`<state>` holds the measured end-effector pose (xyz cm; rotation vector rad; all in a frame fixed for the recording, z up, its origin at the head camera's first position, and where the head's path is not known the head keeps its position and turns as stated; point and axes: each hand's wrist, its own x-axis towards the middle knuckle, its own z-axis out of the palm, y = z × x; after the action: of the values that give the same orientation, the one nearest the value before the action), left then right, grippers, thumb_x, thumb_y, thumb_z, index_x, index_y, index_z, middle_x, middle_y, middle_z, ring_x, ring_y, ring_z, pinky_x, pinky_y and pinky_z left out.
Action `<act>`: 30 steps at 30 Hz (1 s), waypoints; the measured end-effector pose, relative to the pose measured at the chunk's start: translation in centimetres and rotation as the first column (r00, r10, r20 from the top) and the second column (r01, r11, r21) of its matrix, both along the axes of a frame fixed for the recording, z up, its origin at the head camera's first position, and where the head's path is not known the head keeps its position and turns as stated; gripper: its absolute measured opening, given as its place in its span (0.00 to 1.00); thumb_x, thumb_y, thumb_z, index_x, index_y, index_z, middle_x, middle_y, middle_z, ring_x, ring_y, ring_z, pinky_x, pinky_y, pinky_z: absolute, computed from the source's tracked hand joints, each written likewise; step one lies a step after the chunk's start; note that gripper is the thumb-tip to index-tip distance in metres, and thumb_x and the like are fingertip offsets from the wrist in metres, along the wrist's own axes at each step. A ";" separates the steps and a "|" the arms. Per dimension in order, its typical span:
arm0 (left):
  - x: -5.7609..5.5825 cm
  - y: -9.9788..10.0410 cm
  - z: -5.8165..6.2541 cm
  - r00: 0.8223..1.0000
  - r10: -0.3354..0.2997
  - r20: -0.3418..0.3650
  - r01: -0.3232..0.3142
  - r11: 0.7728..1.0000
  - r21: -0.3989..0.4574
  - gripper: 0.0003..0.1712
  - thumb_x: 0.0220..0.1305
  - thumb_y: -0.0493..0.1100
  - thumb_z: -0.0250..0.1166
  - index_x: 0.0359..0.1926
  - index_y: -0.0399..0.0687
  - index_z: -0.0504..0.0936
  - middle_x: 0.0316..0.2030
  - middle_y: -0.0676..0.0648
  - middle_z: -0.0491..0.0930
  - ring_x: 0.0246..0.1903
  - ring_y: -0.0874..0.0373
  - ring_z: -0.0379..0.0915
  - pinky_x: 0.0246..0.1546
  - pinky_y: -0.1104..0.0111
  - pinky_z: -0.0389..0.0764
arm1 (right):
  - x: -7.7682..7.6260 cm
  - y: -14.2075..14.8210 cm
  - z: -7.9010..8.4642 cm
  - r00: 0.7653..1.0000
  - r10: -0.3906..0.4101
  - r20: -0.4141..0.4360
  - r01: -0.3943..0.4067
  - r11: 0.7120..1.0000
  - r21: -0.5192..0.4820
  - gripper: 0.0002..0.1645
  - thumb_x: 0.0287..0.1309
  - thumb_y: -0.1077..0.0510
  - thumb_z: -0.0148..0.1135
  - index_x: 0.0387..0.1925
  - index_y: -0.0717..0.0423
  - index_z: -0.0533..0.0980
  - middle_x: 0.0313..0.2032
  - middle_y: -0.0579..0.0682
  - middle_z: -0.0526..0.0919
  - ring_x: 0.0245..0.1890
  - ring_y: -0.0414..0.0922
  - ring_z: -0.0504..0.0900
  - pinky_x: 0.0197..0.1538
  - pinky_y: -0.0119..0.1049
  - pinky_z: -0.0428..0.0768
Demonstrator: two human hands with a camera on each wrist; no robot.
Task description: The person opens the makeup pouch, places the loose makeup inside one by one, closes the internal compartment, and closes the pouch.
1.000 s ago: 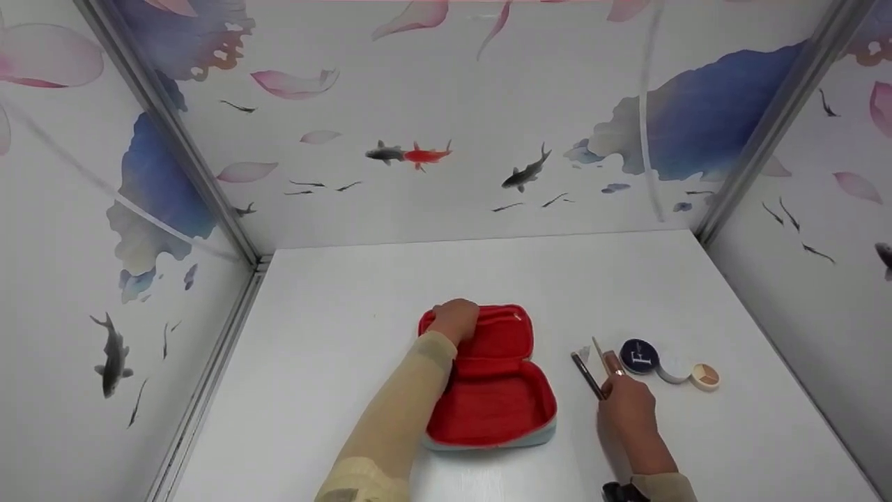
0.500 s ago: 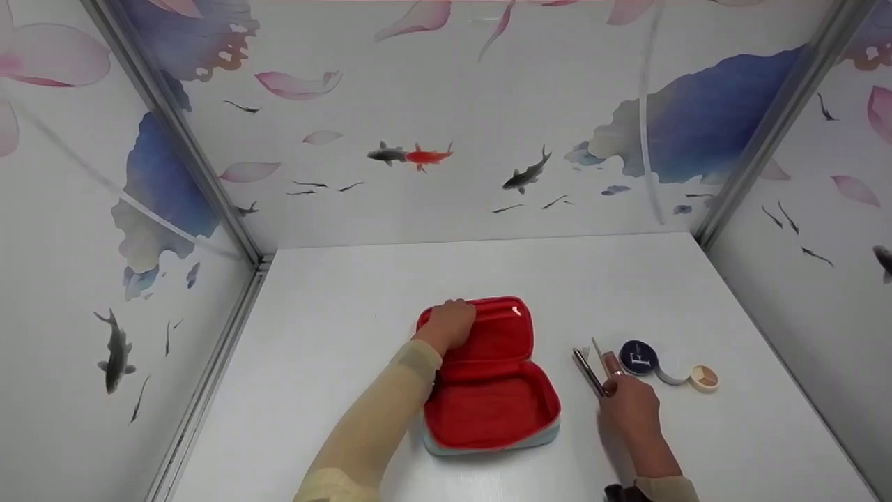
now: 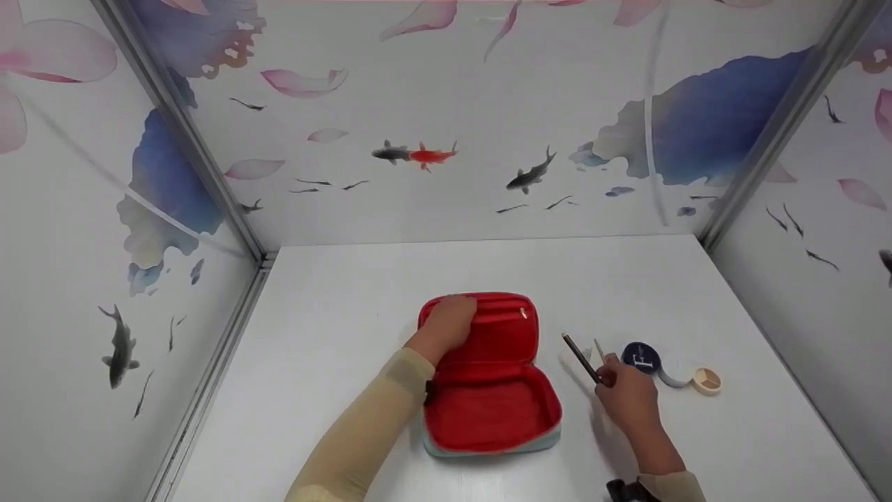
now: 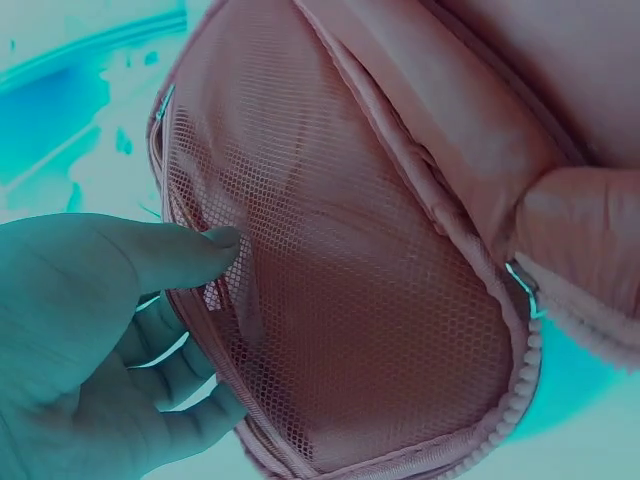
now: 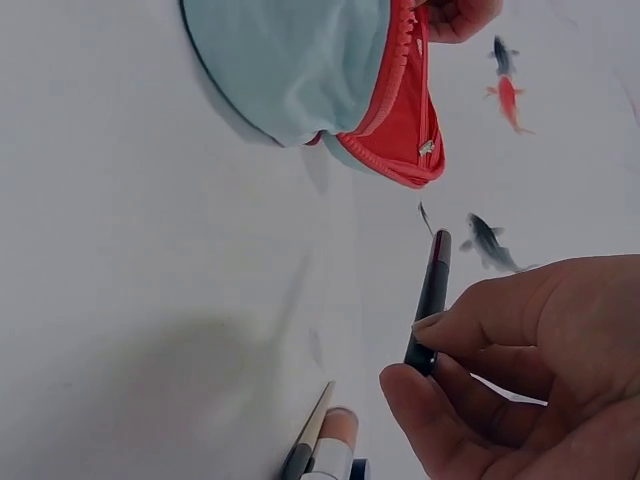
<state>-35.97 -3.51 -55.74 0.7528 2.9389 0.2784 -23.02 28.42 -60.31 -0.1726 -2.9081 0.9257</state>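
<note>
A cosmetic pouch, pale blue outside and red inside, lies unzipped with its lid raised at the back. My left hand holds the lid's left edge. In the left wrist view the thumb lies over the lid's mesh pocket, with the fingers behind the edge. To the right of the pouch, my right hand pinches a slim dark cosmetic pencil with a silvery end between thumb and fingers. It slants up and left, raised over the table.
Near the right hand lie a thin stick with a pale point and a peach-and-white tube. Beyond them, in a row, are a round navy compact, a white round container and a small round palette. Printed walls enclose the white table.
My right hand has lifted the pencil off the table and brought it slightly up and left. The left hand stays at the lid, which stands a little more upright.
</note>
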 end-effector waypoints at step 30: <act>4.1 1.4 1.9 0.974 -0.128 -0.185 0.154 0.979 0.134 0.06 0.75 0.41 0.66 0.47 0.48 0.88 0.43 0.48 0.88 0.46 0.54 0.82 0.53 0.63 0.85 | -2.3 -2.3 4.9 0.980 0.119 -0.162 -0.124 0.992 -0.025 0.11 0.63 0.70 0.69 0.45 0.57 0.89 0.37 0.53 0.87 0.38 0.49 0.82 0.46 0.47 0.84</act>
<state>-31.87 -2.13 -53.87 1.0532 3.0322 0.4436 -25.32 26.13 -55.42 0.0757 -2.7810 0.9604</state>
